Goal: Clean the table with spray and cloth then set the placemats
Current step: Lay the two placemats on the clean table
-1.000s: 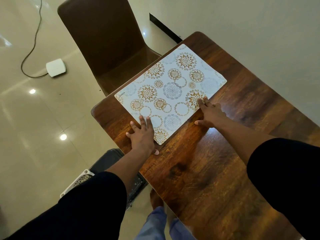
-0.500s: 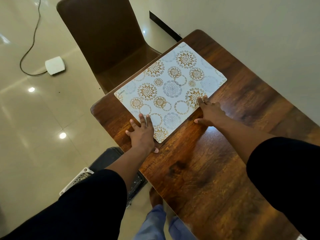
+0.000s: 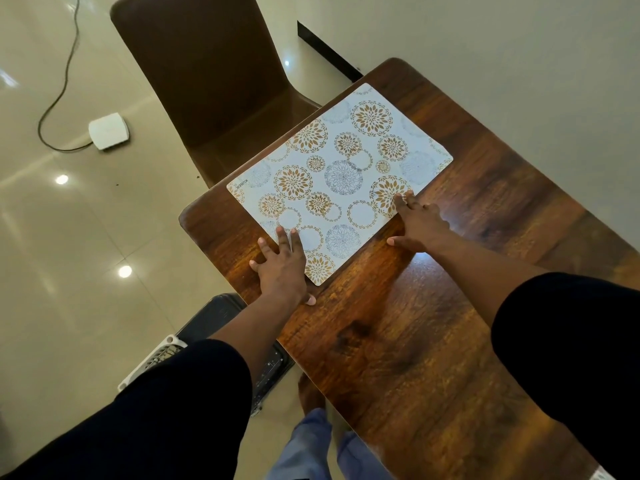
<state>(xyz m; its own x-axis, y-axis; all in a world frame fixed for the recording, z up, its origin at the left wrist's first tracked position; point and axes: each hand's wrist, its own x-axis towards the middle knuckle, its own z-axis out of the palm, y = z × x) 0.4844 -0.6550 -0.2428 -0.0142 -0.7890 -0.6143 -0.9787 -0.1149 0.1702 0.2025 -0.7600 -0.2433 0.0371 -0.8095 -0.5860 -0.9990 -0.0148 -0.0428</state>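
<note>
In the head view, 1 patterned placemat (image 3: 341,174) lay flat at the far end of the wooden desk (image 3: 433,341), in front of a brown chair (image 3: 207,81). The left hand (image 3: 282,268) and right hand (image 3: 420,223) pressed its near edge, fingers (image 3: 401,202) straight and spread, clamped on nothing. It looked thin, light and likely slippery on the wood; best handled by flat pressure near its corners.
</note>
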